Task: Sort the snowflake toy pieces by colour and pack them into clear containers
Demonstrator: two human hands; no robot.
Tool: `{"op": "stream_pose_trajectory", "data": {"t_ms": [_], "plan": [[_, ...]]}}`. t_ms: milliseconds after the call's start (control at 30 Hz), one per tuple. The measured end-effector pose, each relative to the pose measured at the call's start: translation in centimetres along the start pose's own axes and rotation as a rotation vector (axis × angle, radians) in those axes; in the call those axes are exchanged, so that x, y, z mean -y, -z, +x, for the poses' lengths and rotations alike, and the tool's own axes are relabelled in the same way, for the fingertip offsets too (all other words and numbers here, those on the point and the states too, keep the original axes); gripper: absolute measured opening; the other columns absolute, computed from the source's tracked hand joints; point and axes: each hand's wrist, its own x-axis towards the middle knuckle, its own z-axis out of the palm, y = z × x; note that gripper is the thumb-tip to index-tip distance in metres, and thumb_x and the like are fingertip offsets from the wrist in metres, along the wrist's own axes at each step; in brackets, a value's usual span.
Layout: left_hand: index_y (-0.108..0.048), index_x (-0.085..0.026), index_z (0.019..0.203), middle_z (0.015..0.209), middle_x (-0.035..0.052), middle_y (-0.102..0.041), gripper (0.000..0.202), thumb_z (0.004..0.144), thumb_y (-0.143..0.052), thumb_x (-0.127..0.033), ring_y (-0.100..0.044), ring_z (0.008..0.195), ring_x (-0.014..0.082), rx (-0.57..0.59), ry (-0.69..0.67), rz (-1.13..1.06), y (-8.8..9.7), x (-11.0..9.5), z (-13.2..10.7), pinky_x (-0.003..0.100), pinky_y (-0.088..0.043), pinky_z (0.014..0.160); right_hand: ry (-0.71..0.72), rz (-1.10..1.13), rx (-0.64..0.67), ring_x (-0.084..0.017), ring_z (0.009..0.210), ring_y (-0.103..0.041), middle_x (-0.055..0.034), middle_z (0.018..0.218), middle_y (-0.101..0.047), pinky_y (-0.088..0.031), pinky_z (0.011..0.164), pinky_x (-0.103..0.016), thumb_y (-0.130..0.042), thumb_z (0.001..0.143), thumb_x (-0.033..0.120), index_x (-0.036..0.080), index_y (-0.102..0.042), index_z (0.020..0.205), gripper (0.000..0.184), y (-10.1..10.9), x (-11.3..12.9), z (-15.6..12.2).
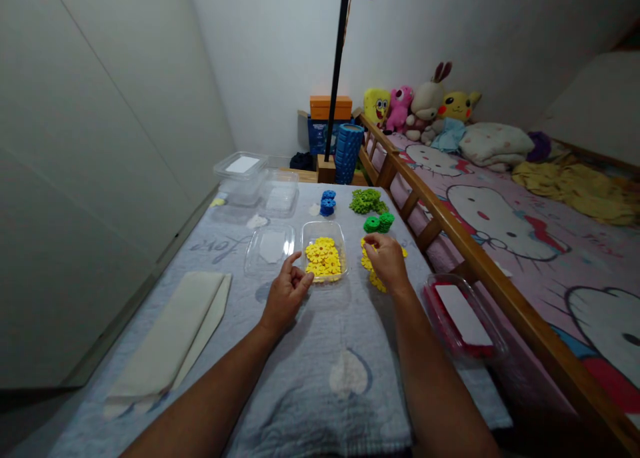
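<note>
Yellow flower-shaped pieces (323, 258) lie heaped in a clear plastic container (323, 226) at the middle of the cloth. My left hand (286, 290) is at the container's left front corner, thumb and forefinger spread apart. Over a loose pile of the same yellow pieces (379, 283) on the right is my right hand (386, 259), its fingers bent together at the pile. Whatever those fingertips hold is too small and hidden to make out. Left of the container lies a clear lid (270, 248) with a white label.
Blue pieces (327, 203), light green pieces (366, 201) and darker green stacks (379, 223) lie farther back. Clear containers (243, 175) stand at the back left. A labelled box of red contents (463, 318) sits by the wooden bed rail (435, 218). Folded cream fabric (173, 331) lies left.
</note>
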Motion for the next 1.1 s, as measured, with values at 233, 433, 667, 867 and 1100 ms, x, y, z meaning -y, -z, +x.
{"op": "stream_pose_trajectory", "data": {"t_ms": [233, 433, 667, 867, 1100], "plan": [[-0.045, -0.018, 0.144, 0.073, -0.0063, -0.051, 0.061, 0.091, -0.059, -0.046, -0.048, 0.061, 0.0113, 0.002, -0.004, 0.000, 0.0, 0.1, 0.0, 0.024, -0.040, 0.060, -0.056, -0.315, 0.207, -0.025, 0.106, -0.061, -0.0125, 0.115, -0.069, -0.042, 0.093, -0.031, -0.064, 0.077, 0.013, 0.017, -0.070, 0.116, 0.040, 1.8, -5.3, -3.7], [-0.045, -0.018, 0.143, 0.073, -0.0063, -0.051, 0.061, 0.090, -0.060, -0.045, -0.048, 0.060, 0.0106, 0.000, 0.000, -0.011, 0.0, 0.1, 0.0, 0.024, -0.039, 0.058, -0.110, -0.339, 0.256, -0.024, 0.102, -0.060, -0.0131, 0.110, -0.068, -0.042, 0.086, -0.030, -0.058, 0.076, 0.007, 0.017, -0.068, 0.107, 0.034, 0.9, -5.1, -4.7], [-0.045, -0.018, 0.144, 0.074, -0.0061, -0.051, 0.061, 0.091, -0.059, -0.045, -0.048, 0.060, 0.0107, 0.001, -0.011, -0.004, 0.0, 0.3, 0.0, 0.023, -0.039, 0.058, -0.088, -0.186, 0.276, -0.020, 0.087, -0.060, -0.0090, 0.098, -0.069, -0.042, 0.077, -0.027, -0.057, 0.072, 0.009, 0.017, -0.068, 0.092, 0.025, 1.7, -5.1, -3.9], [-0.046, -0.019, 0.143, 0.073, -0.0063, -0.051, 0.061, 0.090, -0.059, -0.045, -0.048, 0.061, 0.0114, 0.001, -0.012, -0.007, 0.0, 0.1, 0.0, 0.024, -0.040, 0.059, -0.036, 0.188, 0.233, -0.017, 0.070, -0.059, -0.0009, 0.074, -0.067, -0.042, 0.066, -0.027, -0.057, 0.079, 0.022, 0.019, -0.067, 0.076, 0.010, 3.3, -3.1, -2.4], [-0.046, -0.020, 0.143, 0.072, -0.0068, -0.050, 0.059, 0.091, -0.060, -0.045, -0.047, 0.058, 0.0106, 0.000, -0.013, -0.008, 0.0, 0.4, 0.1, 0.023, -0.039, 0.057, 0.079, 0.359, 0.063, -0.018, 0.081, -0.063, -0.0014, 0.084, -0.072, -0.046, 0.077, -0.030, -0.060, 0.084, 0.022, 0.022, -0.069, 0.089, 0.010, 0.6, 4.1, -1.3]]}}
